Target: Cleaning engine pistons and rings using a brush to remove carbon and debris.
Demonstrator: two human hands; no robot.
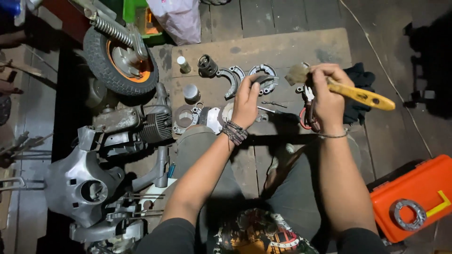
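Note:
My left hand (246, 101) grips a curved grey metal brake shoe (264, 79) and holds it up above a wooden board (282, 47). My right hand (328, 94) is shut around a paintbrush with a yellow handle (365, 96); its pale bristles (297, 73) sit right beside the brake shoe. More curved brake shoes (233, 80) lie on the board under my hands, along with a dark cylinder (207, 66), a shiny piston (191, 92) and round gaskets (184, 116). Red-handled pliers (308, 113) lie partly hidden behind my right hand.
A small wheel with an orange rim (121, 61) and a spring stands at the upper left. An engine block (141, 124) and a grey scooter headset cover (82, 183) lie at left. An orange toolbox (414, 200) with a metal ring on its lid sits lower right. A dark cloth (358, 77) lies behind my right hand.

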